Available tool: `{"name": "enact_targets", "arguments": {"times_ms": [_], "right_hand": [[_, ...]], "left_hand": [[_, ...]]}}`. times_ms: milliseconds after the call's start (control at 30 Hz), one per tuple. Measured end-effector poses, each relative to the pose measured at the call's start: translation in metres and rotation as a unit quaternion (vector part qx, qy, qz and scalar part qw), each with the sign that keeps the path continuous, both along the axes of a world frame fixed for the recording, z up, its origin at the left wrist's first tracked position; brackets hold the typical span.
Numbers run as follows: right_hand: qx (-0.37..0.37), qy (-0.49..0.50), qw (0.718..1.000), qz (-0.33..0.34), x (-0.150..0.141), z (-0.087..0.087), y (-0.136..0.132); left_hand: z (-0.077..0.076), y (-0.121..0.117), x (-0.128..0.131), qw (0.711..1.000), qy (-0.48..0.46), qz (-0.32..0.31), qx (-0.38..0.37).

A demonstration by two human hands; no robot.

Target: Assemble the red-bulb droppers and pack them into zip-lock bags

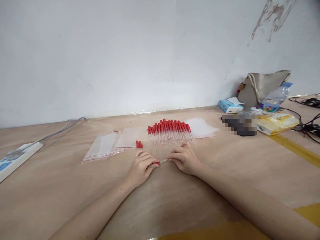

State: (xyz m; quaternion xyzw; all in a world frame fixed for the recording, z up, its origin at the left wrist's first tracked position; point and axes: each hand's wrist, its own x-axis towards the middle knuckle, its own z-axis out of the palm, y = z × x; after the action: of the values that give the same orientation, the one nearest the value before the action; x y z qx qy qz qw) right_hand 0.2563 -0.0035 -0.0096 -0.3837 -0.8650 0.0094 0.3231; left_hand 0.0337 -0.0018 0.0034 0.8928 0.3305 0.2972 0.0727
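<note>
My left hand [144, 165] is closed on a red rubber bulb [156, 163], whose end shows past the fingertips. Out of the bulb runs a thin clear dropper tube [163, 161], and my right hand [184, 158] pinches its other end between thumb and fingers. Just beyond the hands lies a row of several droppers [170, 128], red bulbs pointing away and clear tubes toward me. Two loose red bulbs [139, 144] rest beyond my left hand.
Clear zip bags [102, 146] lie at the left, more bags [201, 127] right of the droppers. A power strip [22, 158] stands far left. At right are a phone [240, 126], tissue packs [277, 123], a bottle [277, 96], a grey bag [265, 86] and black cables [310, 125].
</note>
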Motion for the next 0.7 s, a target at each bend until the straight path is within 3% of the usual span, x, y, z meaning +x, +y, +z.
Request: {"name": "enact_targets", "arguments": {"times_ms": [300, 700], "right_hand": [[0.078, -0.024, 0.996, -0.025, -0.01, -0.003, -0.001], [0.075, -0.076, 0.994, -0.017, -0.018, -0.005, 0.001]], "left_hand": [[-0.002, 0.003, 0.0, 1.0, 0.014, -0.001, 0.018], [-0.002, 0.008, 0.0, 0.998, 0.035, -0.038, 0.037]]}}
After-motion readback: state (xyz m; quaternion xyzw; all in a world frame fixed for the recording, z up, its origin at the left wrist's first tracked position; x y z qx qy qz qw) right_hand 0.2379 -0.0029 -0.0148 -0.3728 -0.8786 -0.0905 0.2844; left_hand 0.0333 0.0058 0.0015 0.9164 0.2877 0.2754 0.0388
